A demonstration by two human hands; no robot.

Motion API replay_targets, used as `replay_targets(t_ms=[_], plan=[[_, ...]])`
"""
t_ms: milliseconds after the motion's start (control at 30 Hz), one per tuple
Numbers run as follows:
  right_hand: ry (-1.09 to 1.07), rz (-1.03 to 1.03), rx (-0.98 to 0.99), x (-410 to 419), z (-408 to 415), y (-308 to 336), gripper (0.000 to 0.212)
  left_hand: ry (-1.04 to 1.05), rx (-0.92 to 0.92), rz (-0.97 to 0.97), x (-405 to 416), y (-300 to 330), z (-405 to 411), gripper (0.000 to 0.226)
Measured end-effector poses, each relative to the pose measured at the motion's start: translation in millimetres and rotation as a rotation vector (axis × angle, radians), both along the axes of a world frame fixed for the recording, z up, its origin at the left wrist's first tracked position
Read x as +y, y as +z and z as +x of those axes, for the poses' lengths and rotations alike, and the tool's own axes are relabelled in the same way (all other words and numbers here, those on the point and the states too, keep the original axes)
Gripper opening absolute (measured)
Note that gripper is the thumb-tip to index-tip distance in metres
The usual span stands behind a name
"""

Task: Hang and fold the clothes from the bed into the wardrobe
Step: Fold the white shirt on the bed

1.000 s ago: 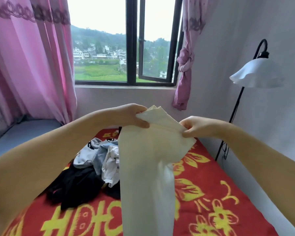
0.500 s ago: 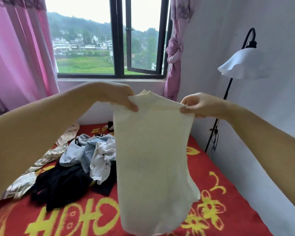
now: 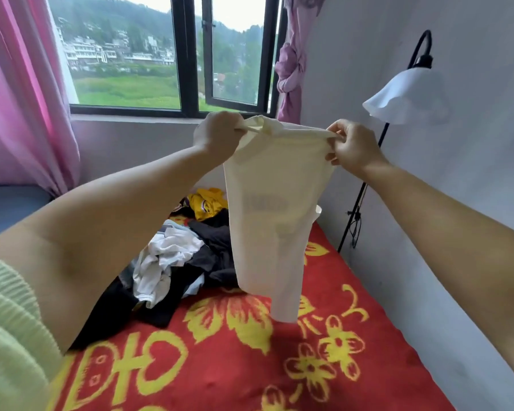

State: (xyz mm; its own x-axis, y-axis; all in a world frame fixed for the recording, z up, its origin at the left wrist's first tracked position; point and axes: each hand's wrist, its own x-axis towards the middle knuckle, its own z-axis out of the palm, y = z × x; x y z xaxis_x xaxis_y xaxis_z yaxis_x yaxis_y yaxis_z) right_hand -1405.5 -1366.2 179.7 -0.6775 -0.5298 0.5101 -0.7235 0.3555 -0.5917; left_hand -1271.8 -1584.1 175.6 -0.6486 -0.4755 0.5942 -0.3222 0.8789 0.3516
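Bed with red, yellow-flowered blanket (image 3: 250, 366); window, pink curtains, white floor lamp behind. Cream cloth garment (image 3: 276, 221) held above the bed, top edge pinched by left hand (image 3: 217, 137) and right hand (image 3: 350, 146).

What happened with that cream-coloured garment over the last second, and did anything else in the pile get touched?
The cream garment was lifted higher and held farther out over the bed; its lower end, out of frame a second ago, now hangs just above the red cover. The left hand and right hand kept pinching its top edge, now gathered and stretched between them. The clothes pile appears untouched; the view itself shifted.
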Motion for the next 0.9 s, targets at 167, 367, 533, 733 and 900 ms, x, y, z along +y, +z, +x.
replay_targets(t_ms=[167, 367, 533, 733, 900], plan=[[0.018, 0.247, -0.007, 49.2, 45.3, -11.0, 0.013, -0.262, -0.080, 0.092, 20.1, -20.5, 49.3, 0.020], [0.016, 0.654, -0.060, 92.9, 136.7, -115.2, 0.015, -0.562, -0.339, 0.110, 59.9, -133.8, 160.6, 0.032], [0.091, 1.032, -0.143, 131.5, 235.4, -269.5, 0.022, -0.583, -0.821, 0.138, 101.5, -288.5, 254.3, 0.020], [0.260, 1.174, -0.445, 177.7, 330.3, -406.3, 0.018, -0.744, -1.195, 0.167, 155.1, -409.4, 340.3, 0.013], [0.349, 1.148, -0.628, 191.4, 352.1, -444.4, 0.011, -0.730, -1.295, 0.414, 157.6, -444.3, 352.5, 0.027]])
